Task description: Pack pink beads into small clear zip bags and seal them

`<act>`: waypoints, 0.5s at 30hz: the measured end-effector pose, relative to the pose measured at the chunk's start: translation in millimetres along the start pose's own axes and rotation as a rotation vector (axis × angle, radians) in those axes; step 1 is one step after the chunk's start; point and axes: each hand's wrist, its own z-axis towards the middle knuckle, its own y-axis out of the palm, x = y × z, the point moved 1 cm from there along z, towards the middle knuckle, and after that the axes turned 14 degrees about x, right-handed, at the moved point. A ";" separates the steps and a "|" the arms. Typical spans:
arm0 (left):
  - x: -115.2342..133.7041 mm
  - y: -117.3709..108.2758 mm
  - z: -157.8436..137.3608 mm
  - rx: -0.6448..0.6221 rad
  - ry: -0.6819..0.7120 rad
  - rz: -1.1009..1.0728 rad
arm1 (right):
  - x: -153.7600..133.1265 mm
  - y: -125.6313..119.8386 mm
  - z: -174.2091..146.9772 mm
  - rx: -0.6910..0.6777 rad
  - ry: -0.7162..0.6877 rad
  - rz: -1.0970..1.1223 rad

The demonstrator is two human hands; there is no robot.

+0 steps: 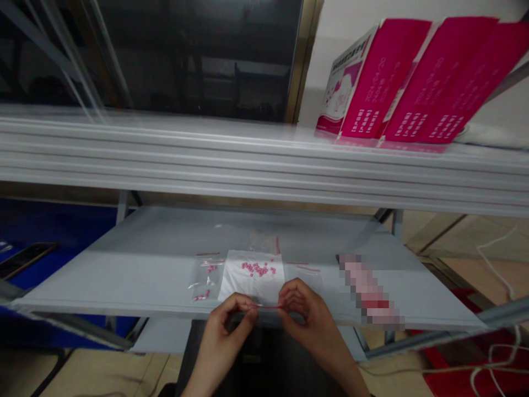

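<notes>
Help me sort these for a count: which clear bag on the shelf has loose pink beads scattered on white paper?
The middle bag, just beyond both hands; the left bag holds few beads.

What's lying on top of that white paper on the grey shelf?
A scatter of small pink beads lies on the white paper. Its near edge is hidden behind the left hand and right hand, which pinch a clear bag.

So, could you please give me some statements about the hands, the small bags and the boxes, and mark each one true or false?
1. Both hands, left hand and right hand, pinch one small clear plastic zip bag. True.
2. The small pink beads lie on a black cloth. False: on a white sheet.
3. The bright pink cardboard boxes stand on the upper shelf. True.
4. The boxes are green. False: pink.
</notes>
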 end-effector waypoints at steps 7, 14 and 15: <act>4.0 -2.8 -1.2 0.081 0.089 0.056 | 7.3 7.0 -1.7 0.164 -0.067 0.021; 13.9 -6.0 -1.8 0.102 0.268 0.090 | 12.4 14.2 -9.8 0.368 -0.204 -0.104; 14.7 -6.2 -1.5 0.104 0.291 0.098 | 11.4 14.8 -10.3 0.385 -0.217 -0.098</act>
